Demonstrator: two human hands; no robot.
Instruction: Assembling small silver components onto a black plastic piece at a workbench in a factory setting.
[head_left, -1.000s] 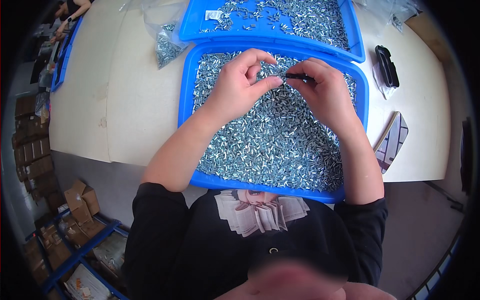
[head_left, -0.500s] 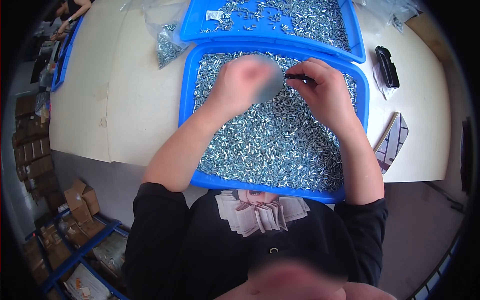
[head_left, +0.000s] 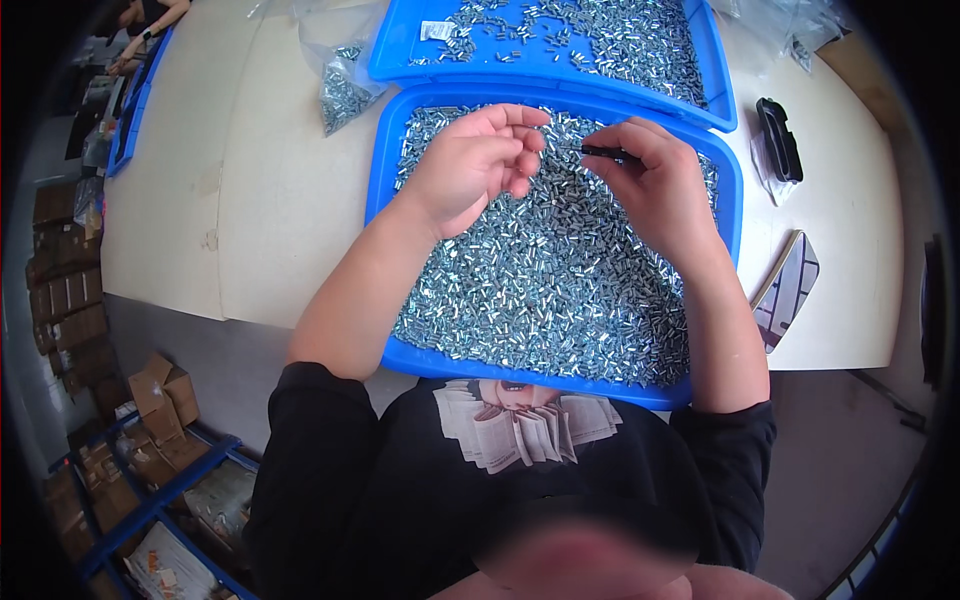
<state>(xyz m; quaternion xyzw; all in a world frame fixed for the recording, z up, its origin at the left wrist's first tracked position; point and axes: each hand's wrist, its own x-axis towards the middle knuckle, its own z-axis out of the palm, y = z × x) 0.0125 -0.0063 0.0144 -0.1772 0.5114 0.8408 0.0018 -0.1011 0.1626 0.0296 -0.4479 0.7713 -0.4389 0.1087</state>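
Note:
My left hand (head_left: 470,165) is over the far left part of a blue bin (head_left: 377,190) filled with small silvery metal cylinders (head_left: 540,270). Its fingers are loosely curled and spread apart, and nothing shows between them. To its right, my right hand (head_left: 655,180) pinches a slim black tool (head_left: 608,153) between thumb and fingers. The tool's tip points left toward my left hand, with a gap between them. Its exact kind is too small to make out. Both hands are above the metal pieces.
A second blue bin (head_left: 725,70) with fewer metal pieces adjoins the far side. A clear bag of pieces (head_left: 345,95) lies at far left. On the right of the table (head_left: 850,250) are an open black case (head_left: 778,140) and a patterned flat case (head_left: 788,290). Another person (head_left: 145,30) is at upper left.
My left hand's fingers have spread, and it has drawn slightly left, away from the tool. My right hand still pinches the black tool, almost unmoved.

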